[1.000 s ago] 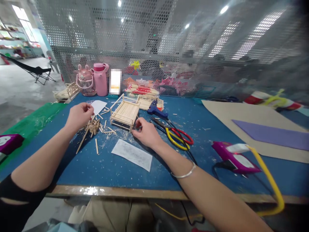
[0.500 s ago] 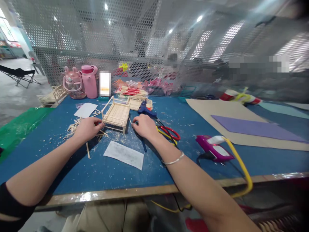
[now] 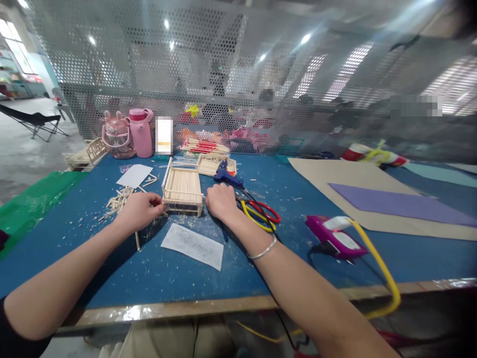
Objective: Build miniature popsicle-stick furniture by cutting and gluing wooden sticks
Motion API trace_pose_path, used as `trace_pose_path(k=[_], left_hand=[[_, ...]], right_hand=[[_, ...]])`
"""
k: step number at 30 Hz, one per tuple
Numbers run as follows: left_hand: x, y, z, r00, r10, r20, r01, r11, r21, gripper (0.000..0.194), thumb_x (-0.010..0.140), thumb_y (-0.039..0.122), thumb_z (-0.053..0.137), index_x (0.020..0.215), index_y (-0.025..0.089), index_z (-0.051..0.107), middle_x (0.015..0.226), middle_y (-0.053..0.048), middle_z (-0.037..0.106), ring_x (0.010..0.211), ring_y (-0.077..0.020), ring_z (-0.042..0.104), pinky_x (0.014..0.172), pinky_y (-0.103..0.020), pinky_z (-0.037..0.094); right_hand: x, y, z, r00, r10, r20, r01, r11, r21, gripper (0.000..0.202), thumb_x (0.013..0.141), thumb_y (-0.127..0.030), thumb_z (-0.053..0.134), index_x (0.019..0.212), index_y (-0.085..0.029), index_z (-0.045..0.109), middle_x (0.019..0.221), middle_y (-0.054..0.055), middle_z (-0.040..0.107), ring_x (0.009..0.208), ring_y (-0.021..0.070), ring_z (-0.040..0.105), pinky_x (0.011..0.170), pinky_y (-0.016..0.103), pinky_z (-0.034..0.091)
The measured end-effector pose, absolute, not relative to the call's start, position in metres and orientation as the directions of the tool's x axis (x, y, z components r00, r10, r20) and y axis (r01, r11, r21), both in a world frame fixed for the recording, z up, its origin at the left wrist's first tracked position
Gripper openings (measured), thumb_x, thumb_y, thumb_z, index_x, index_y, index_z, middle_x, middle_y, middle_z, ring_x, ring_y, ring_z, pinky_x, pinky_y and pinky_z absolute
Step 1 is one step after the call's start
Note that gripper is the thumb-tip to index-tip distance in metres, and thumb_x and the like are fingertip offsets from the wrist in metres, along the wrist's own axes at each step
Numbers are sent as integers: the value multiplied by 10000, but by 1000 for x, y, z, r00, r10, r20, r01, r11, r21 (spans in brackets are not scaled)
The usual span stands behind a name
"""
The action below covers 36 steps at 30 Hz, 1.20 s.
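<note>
A small bed-like frame of pale wooden sticks [image 3: 183,188] stands on the blue tabletop [image 3: 122,278]. My left hand [image 3: 140,211] is at its front left corner, thumb and fingers pinched together against the frame's edge. Just right of the frame rests my right hand [image 3: 220,200], its fingers curled down; whatever they may hold is hidden. Short stick pieces [image 3: 118,199] lie heaped beyond my left hand. In front of the frame is a grey-white paper strip [image 3: 194,245]. A blue glue gun [image 3: 227,175] lies behind my right hand.
Red and yellow-handled tools [image 3: 263,213] and a magenta device [image 3: 335,237] with a yellow cord lie to the right. Beige and purple sheets [image 3: 395,201] spread beyond. Pink bottles [image 3: 140,133], a bright screen [image 3: 164,135] and stick bundles [image 3: 205,146] stand along the mesh.
The stick frame has turned slightly, its front now squarer to me. My right hand's fingers have curled in more. The whole view has shifted a little.
</note>
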State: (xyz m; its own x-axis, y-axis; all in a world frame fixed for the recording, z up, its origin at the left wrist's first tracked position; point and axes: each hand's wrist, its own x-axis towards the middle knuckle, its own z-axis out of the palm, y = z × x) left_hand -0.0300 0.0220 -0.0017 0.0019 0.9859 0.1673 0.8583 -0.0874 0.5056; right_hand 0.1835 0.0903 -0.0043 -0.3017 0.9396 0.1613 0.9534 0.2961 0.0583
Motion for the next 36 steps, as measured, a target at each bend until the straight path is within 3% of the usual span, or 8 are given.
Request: trace_pose_path(k=[9,15,19,26,29,31,34,36], left_hand=[[-23,17,-7,53,981,186,810,-151,567,264,736,399,504,672,203,669,561,-14,648,517,-171,547,505,-257,339],[-26,19,-8,-37,968,247,797,-121,592,292,734,439,506,716,213,691,590,-22,681,545,-202,585,520,-273,370],[-31,21,-7,-70,968,241,818,-83,570,295,729,451,513,685,216,686,533,-13,646,510,-203,571,504,-273,359],[-22,16,-7,4,985,170,822,-100,561,292,743,446,505,686,212,670,541,-8,621,506,-177,533,497,-263,321],[-19,16,-9,38,987,159,822,-121,557,274,748,428,503,664,210,646,553,-13,608,514,-166,513,507,-265,314],[-19,16,-10,32,986,166,820,-120,559,253,747,418,512,662,207,623,563,-13,589,520,-160,494,517,-269,314],[-20,15,-12,12,981,196,790,-130,600,209,697,402,591,745,200,569,635,0,561,547,-147,470,533,-267,327],[-21,14,-12,3,973,231,755,-154,637,278,660,393,638,817,195,524,687,9,532,576,-141,462,545,-266,344]], right_hand=[[205,92,15,-83,960,269,992,106,-74,320,938,-211,292,1064,-127,573,904,139,694,845,230,646,662,295,395],[217,92,14,-234,940,250,965,256,-58,299,888,-181,388,1048,-220,637,1119,78,634,1041,210,560,799,285,392],[218,85,12,-413,901,135,908,418,-9,222,817,-317,555,992,-302,690,1025,44,647,989,215,558,783,288,392],[211,77,15,-435,898,74,901,433,38,127,790,-254,599,815,-204,713,945,96,654,939,240,569,731,305,392],[227,73,32,-346,927,146,938,346,28,195,844,-250,526,866,-176,705,945,114,652,869,229,584,699,309,393],[238,70,42,-262,926,273,956,288,-57,208,857,-267,513,874,-184,703,901,90,663,821,212,586,690,305,394],[244,63,47,-371,806,462,836,506,-212,179,842,-270,550,829,-188,708,813,52,654,753,167,581,691,276,410],[237,57,42,-542,659,521,662,717,-220,192,859,-245,524,867,-182,705,813,46,644,743,143,577,694,254,420]])
